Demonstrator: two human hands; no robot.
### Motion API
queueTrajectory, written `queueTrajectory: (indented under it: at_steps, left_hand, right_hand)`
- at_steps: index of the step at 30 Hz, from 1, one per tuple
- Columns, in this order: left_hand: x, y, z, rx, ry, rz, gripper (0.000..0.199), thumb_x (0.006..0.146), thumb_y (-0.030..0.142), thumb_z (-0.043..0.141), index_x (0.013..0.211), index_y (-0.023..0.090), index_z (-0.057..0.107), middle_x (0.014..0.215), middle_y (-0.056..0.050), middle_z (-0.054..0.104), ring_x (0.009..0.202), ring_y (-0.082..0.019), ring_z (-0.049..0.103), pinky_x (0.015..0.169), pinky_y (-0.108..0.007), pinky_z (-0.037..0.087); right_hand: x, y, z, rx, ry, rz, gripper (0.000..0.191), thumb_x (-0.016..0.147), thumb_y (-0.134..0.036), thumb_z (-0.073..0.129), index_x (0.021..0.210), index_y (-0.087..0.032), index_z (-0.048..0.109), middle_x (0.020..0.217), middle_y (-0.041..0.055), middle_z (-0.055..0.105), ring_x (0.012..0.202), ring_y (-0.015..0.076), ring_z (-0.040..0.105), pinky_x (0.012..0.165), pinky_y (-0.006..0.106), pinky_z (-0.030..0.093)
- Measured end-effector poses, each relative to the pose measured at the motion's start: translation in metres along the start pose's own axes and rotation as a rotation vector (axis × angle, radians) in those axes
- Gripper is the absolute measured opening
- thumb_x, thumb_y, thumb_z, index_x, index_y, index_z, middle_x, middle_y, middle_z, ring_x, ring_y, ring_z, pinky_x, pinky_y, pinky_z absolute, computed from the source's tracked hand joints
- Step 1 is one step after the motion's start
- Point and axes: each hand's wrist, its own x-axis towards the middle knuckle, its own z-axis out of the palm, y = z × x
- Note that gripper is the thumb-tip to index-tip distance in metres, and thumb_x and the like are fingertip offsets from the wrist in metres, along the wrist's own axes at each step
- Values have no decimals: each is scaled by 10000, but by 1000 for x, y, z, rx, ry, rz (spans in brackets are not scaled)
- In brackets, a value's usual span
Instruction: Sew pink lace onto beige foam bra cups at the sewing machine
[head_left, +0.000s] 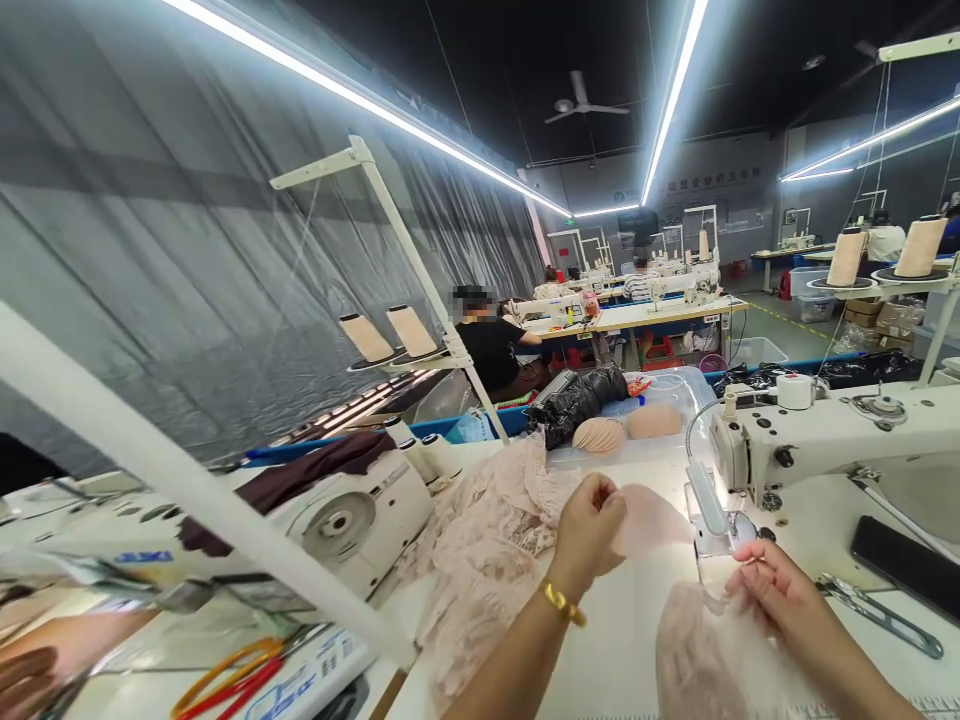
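Note:
My left hand [589, 530], a gold bracelet at its wrist, is closed in a pinch against a smooth pale-pink fabric piece [654, 518], shaped like a cup. That piece lies left of the needle area of the white sewing machine [847, 435]. In my right hand [772, 592], near the needle area, the fingertips pinch the edge of a sheer pink fabric [694, 650], which hangs over the table's front. Left of my left hand a heap of pink lace [487, 560] spreads over the tabletop.
Thread snips [885, 612] and a black phone [900, 560] lie at right. A clear plastic bin [690, 430] with moulded cups stands behind. At left are a second machine [337, 520], a slanting white pole [187, 470], red-and-orange-handled scissors [232, 680] and another person's hand [26, 680].

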Motion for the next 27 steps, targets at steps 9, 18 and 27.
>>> queueTrajectory:
  at_steps: [9, 18, 27]
  left_hand:
    - [-72, 2, 18, -302, -110, -72, 133, 714, 296, 622, 730, 210, 522, 738, 19, 514, 712, -157, 466, 635, -254, 373]
    - [-31, -18, 9, -331, 19, -57, 205, 737, 366, 647, 768, 217, 509, 720, 34, 503, 674, -144, 453, 616, -240, 365]
    - [8, -53, -18, -83, 179, 146, 57, 877, 275, 558, 868, 219, 552, 836, -6, 605, 786, -186, 594, 715, -283, 473]
  right_hand:
    - [-11, -5, -2, 53, 19, -30, 614, 844, -832, 683, 1060, -259, 659, 770, 11, 706, 751, 233, 684, 647, 334, 492]
    - [-1, 5, -4, -3, 39, -37, 585, 759, -745, 816, 1045, -255, 673, 798, 12, 731, 750, 226, 671, 634, 323, 509]
    - [8, 31, -17, -9, -16, -22, 601, 727, -750, 838, 1029, -253, 686, 800, 40, 758, 719, 225, 686, 577, 303, 511]
